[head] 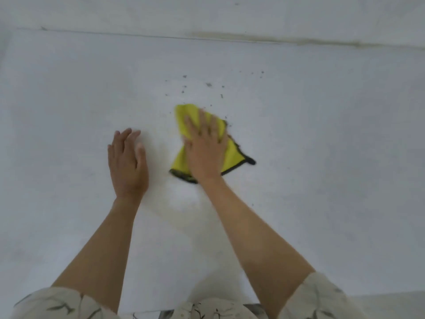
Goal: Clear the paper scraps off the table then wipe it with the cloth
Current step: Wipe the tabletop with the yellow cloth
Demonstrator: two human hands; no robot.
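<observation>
I see the right hand (204, 146) pressed flat, fingers spread, on the yellow cloth (184, 120) (black-edged) mid-table (69, 100). The left hand (127, 162) rests flat and empty beside it. Small grey paper scraps (208, 84) lie toward the far edge.

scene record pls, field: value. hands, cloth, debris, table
left hand: open, flat on table, holds nothing
right hand: open palm pressing on cloth
cloth: yellow, dark trim, crumpled under right hand
debris: small dark specks scattered beyond the cloth
table: white, far edge against wall
</observation>
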